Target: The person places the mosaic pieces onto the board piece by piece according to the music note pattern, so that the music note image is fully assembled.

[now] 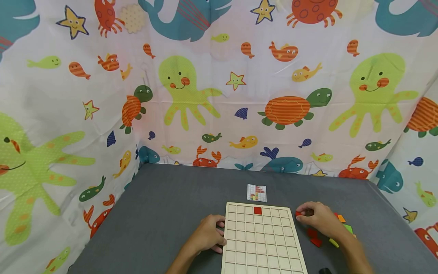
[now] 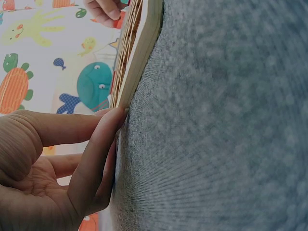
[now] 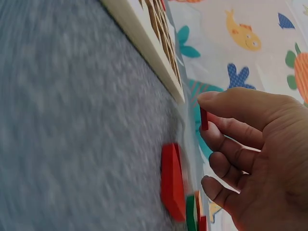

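Observation:
A pale wooden grid board [image 1: 260, 236] lies on the grey table, with one red square tile [image 1: 257, 210] in its top row. My left hand [image 1: 208, 234] is at the board's left side, fingertips resting against the edge in the left wrist view. To the right of the board, my right hand [image 1: 318, 217] pinches a small red tile [image 3: 204, 118] between thumb and forefinger, above the table. The tile shows mostly edge-on in the right wrist view. Its other fingers curl loosely. Below that hand lie red tiles [image 1: 316, 242].
A small printed card [image 1: 256, 193] with a coloured grid picture lies beyond the board. Orange [image 1: 341, 218], green [image 1: 348, 228] and yellow-green [image 1: 334, 242] tiles lie around the right forearm. A black object [image 1: 325, 271] shows at the bottom edge. Sea-animal curtains surround the table.

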### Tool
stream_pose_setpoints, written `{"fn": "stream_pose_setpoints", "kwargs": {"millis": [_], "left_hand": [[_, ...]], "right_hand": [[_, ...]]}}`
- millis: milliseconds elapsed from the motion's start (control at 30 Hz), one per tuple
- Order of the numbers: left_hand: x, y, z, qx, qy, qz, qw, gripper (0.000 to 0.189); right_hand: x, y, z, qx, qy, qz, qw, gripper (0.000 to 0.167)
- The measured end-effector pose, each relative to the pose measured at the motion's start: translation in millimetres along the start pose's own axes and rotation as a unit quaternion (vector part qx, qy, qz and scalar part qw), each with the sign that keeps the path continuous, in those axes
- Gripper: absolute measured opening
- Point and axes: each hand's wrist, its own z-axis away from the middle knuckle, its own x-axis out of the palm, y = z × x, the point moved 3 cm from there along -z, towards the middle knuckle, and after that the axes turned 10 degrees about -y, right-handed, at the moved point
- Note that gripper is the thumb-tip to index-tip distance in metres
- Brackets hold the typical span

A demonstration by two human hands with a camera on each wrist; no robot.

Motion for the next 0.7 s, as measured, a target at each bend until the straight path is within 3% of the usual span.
{"fn": "stream_pose_setpoints", "kwargs": {"millis": [333, 567, 700], "left_hand": [[0.8, -0.9, -1.8, 0.0, -0.002, 0.003, 1.0, 0.07], [-0.2, -0.8, -1.0, -0.005, -0.002, -0.001, 1.0, 0.07], [-0.4, -0.6, -1.3, -0.005, -0.001, -0.004, 1.0, 0.07]], "right_hand": [[11.5, -20.2, -8.1, -0.036, 0.003, 0.007, 0.9993, 0.026], [21.1, -31.5, -16.2, -0.042, -0.01, -0.019, 0.9989, 0.023], [25.8, -37.9, -21.9, -0.038, -0.007, -0.008, 0.9992, 0.021]]}}
